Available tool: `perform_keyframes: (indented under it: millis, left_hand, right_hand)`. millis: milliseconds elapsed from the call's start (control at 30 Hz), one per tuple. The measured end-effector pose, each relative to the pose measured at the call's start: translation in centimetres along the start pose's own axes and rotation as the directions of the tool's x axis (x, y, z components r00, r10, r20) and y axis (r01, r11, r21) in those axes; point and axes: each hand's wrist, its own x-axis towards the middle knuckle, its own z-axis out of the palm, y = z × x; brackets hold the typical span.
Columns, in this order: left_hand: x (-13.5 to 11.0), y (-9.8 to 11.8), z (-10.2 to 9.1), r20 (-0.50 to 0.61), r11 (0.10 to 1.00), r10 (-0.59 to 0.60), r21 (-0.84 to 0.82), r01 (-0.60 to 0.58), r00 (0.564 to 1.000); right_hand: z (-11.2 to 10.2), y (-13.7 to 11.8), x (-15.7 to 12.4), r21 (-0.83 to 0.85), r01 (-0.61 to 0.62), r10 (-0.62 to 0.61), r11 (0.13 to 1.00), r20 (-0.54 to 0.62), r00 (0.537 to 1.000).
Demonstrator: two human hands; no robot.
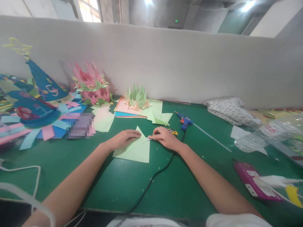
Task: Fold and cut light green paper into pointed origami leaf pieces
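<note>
**Green paper mid-fold at the centre of the table**

The green paper (136, 151) lay in the middle of the frame on the green table (113, 186), with one flap turned up to a point. The left hand (124, 138) rested flat and loose-fingered on that flap. The right hand (165, 138) pinched its fingertips narrowly at the paper's right corner. To my eye a crease was being set. The next move would call for the flat hand pinning the sheet while the fold was sharpened.

Just past the right hand lay the scissors (174, 132), mostly hidden by it, and a glue gun (184, 120). I could not tell whether the pale bit at the fingertips was the corner or a scrap. The paper hats (44, 85) at upper left were cut off.
</note>
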Motion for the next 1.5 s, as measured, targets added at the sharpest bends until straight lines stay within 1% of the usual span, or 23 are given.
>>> perform_keyframes:
  millis: [100,300,467,733,967,1133,1267,1500]
  left_hand:
    - [0.0,-0.2,0.0,0.003,1.0,-0.008,-0.026,0.008,1.0]
    - [0.0,-0.4,0.2,0.001,1.0,-0.016,-0.025,0.016,1.0]
    - [0.0,-0.5,0.2,0.005,1.0,-0.001,-0.025,0.001,1.0]
    - [0.0,-0.8,0.3,-0.007,1.0,0.016,-0.027,-0.016,1.0]
    - [0.0,-0.8,0.2,-0.011,0.999,0.029,-0.025,-0.03,1.0]
    - [0.0,-0.7,0.3,-0.017,0.999,0.027,-0.032,-0.028,0.999]
    - [0.1,-0.7,0.4,-0.017,0.999,0.021,-0.035,-0.021,1.0]
    - [0.2,-0.8,0.4,-0.01,0.999,0.023,-0.046,-0.023,1.0]
  right_hand:
    - [-0.1,0.1,-0.1,0.014,0.009,-0.009,1.0,0.008,1.0]
    - [-0.3,0.1,-0.5,0.019,0.002,-0.002,1.0,-0.004,1.0]
    - [0.0,-0.2,-0.6,0.007,-0.017,0.017,1.0,-0.016,1.0]
    - [0.6,-1.0,-0.2,-0.012,0.003,-0.003,1.0,-0.022,1.0]
    - [0.9,-1.6,0.3,-0.028,0.025,-0.025,0.999,-0.004,1.0]
    - [0.6,-1.6,0.2,-0.015,0.04,-0.04,0.999,0.008,0.999]
    - [0.4,-1.7,0.0,-0.022,0.029,-0.028,0.999,0.011,1.0]
    - [0.9,-2.3,0.3,-0.04,0.029,-0.028,0.999,0.019,0.999]
